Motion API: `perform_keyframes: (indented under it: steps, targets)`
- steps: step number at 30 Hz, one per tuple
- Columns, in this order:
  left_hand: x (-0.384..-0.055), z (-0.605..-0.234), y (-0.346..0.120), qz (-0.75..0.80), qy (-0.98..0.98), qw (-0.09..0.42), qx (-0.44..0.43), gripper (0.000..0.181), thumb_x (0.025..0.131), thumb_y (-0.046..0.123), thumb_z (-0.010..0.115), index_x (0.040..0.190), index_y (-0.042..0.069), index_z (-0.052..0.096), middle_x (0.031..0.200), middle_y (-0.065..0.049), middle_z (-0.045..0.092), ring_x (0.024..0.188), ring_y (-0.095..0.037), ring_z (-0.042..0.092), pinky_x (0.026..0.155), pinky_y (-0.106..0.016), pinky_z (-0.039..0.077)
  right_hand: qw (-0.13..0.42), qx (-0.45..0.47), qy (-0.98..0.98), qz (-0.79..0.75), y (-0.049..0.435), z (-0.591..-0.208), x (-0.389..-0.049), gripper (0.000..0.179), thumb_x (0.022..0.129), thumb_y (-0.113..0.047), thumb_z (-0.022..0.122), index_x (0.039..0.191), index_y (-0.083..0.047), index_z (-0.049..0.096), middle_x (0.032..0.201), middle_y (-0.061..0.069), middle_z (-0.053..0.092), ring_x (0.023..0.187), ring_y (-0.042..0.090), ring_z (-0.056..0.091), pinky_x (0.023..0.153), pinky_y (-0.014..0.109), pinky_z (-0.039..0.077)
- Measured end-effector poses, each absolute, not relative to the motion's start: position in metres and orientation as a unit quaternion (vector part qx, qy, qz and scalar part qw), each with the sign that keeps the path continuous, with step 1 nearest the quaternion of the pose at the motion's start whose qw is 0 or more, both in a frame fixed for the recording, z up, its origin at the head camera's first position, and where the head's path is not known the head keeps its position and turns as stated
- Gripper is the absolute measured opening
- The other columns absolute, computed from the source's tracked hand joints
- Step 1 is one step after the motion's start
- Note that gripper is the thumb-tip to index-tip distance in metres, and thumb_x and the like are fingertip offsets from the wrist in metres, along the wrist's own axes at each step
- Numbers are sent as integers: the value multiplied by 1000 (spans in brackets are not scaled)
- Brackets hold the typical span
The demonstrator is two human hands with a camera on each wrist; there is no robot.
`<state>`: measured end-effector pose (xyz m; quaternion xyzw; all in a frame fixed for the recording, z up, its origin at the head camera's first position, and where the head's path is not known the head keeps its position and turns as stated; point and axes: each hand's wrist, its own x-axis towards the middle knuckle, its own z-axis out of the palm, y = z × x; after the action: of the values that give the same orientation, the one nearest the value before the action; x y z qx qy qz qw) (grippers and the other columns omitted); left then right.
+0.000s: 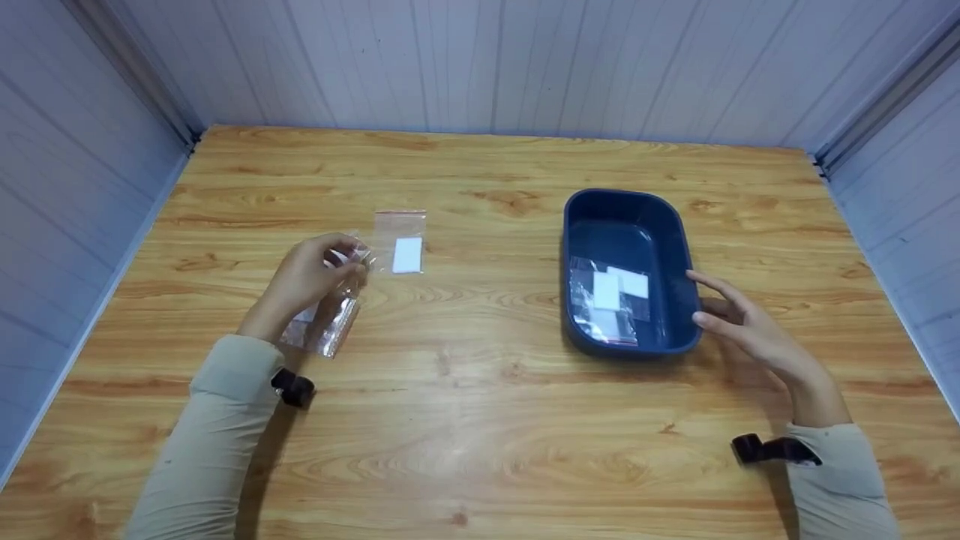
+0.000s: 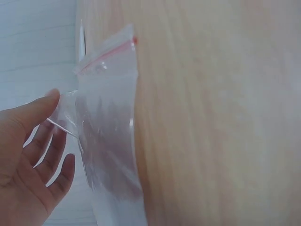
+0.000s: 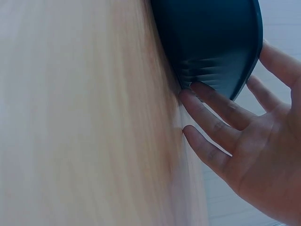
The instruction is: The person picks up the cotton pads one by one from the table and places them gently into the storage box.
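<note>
My left hand (image 1: 311, 274) pinches a clear zip bag (image 1: 339, 322) between thumb and fingertips. In the left wrist view, the bag (image 2: 108, 113) with its red seal line stands up beside the fingers. A white piece partly shows under the hand, and overlapping film hides how many bags are there. Just right of it lies another zip bag (image 1: 407, 251) with a white rectangular piece inside. My right hand (image 1: 757, 337) touches the right side of a dark blue bin (image 1: 626, 196), with thumb and index finger at its rim. In the right wrist view, the other fingers (image 3: 221, 127) extend loosely beside the bin wall.
Inside the bin, several clear bags (image 1: 606, 291) with white pieces overlap at the near end. The wood-grain table (image 1: 480, 405) is bounded by pale panels (image 1: 465, 67) at the back and both sides. A dark strap sits on each wrist.
</note>
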<state>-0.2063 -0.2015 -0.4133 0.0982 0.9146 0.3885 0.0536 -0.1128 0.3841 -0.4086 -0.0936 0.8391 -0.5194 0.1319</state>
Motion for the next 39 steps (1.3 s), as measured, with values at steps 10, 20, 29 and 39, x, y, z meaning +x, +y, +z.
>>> perform_keyframes:
  steps: [10,20,29,39]
  targets:
    - [-207,-406,-193,407,908,25,93,31,94,10,70,122,0,65,110,-16,66,97,-30,62,80,-38,49,131,-88,844,-512,384,-407,-113,60,104,-18,54,157,-17,28,148,29,38,117,0,52,91,15,44]
    - [-206,-396,-182,395,912,-3,106,28,93,7,70,121,2,67,109,-16,68,93,-30,64,78,-40,50,126,-104,831,-532,384,-410,-114,59,103,-13,54,157,-14,29,144,34,39,117,2,55,91,18,47]
    - [-203,-387,-174,396,911,-13,114,29,94,10,69,122,4,67,108,-11,67,88,-26,60,73,-36,46,126,-99,836,-525,383,-409,-113,59,104,-15,54,157,-15,29,148,33,36,117,0,53,91,16,45]
    - [-201,-382,-163,412,901,-29,133,25,93,10,71,117,4,68,102,-10,67,86,-24,60,77,-35,47,126,-104,834,-528,383,-408,-113,58,104,-13,54,157,-14,29,147,33,37,118,0,53,92,16,45]
